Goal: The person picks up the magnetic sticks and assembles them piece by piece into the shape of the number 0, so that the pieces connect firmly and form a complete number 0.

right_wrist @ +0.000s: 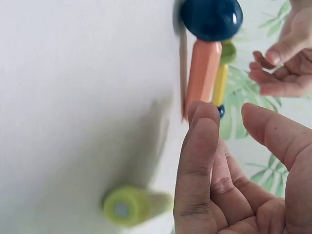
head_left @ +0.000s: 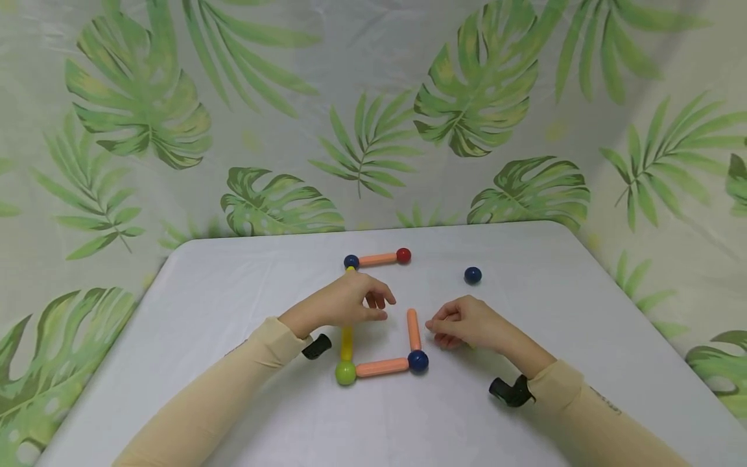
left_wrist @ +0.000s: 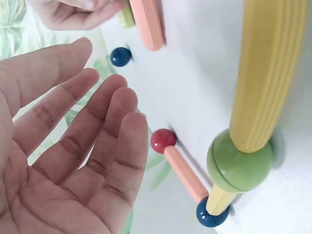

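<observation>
My left hand (head_left: 355, 299) hovers over the yellow side of a ball-and-stick frame. Its fingers are relaxed and hold nothing in the left wrist view. Just right of an upright-lying salmon stick (head_left: 414, 329), my right hand (head_left: 471, 322) has thumb and forefinger apart, with nothing between them. That stick meets a dark blue ball (head_left: 417, 361), which another salmon stick (head_left: 382, 368) joins to a lime ball (head_left: 345, 372). A yellow stick (head_left: 347, 344) runs up from there to a green ball (left_wrist: 240, 161), hidden by my left hand in the head view. A lime stick (right_wrist: 127, 206) lies beside my right hand.
Farther back, a blue ball (head_left: 351, 262), a salmon stick (head_left: 378, 259) and a red ball (head_left: 403, 255) form the frame's far side. A loose dark blue ball (head_left: 473, 275) lies at back right. A leaf-patterned cloth (head_left: 373, 201) hangs behind the white table (head_left: 262, 266).
</observation>
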Action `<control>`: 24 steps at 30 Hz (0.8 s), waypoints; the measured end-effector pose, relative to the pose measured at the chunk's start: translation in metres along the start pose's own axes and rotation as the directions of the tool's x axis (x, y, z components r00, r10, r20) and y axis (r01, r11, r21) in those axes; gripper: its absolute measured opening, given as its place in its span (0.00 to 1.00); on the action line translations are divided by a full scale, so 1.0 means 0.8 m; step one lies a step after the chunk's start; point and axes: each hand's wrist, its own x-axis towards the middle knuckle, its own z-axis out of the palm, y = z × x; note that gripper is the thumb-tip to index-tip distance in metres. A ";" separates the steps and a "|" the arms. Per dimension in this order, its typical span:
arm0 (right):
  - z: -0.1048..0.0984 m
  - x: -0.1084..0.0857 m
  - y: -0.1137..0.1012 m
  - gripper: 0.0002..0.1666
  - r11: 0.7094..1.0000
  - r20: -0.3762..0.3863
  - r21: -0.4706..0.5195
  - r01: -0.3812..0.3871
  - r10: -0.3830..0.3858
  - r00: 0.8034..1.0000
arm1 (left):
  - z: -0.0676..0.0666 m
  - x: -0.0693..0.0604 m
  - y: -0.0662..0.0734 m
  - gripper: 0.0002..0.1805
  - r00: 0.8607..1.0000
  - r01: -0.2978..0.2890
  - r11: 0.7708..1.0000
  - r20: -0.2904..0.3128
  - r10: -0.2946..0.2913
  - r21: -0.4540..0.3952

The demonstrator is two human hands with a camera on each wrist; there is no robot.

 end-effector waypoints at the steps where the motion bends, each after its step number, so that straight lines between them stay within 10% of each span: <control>1: -0.005 -0.001 0.000 0.16 1.000 -0.009 -0.014 0.005 -0.005 1.000 | -0.001 0.002 -0.002 0.11 1.000 0.001 1.000 -0.004 -0.001 0.005; 16: -0.079 0.001 0.024 0.20 0.996 -0.179 -0.094 0.008 -0.025 0.984 | 0.015 0.035 -0.014 0.10 0.998 0.018 0.999 -0.061 -0.020 -0.027; 24: -0.110 0.024 0.050 0.24 0.991 -0.271 -0.136 -0.016 -0.021 0.962 | 0.043 0.023 0.024 0.13 0.999 -0.051 0.997 0.012 0.052 -0.065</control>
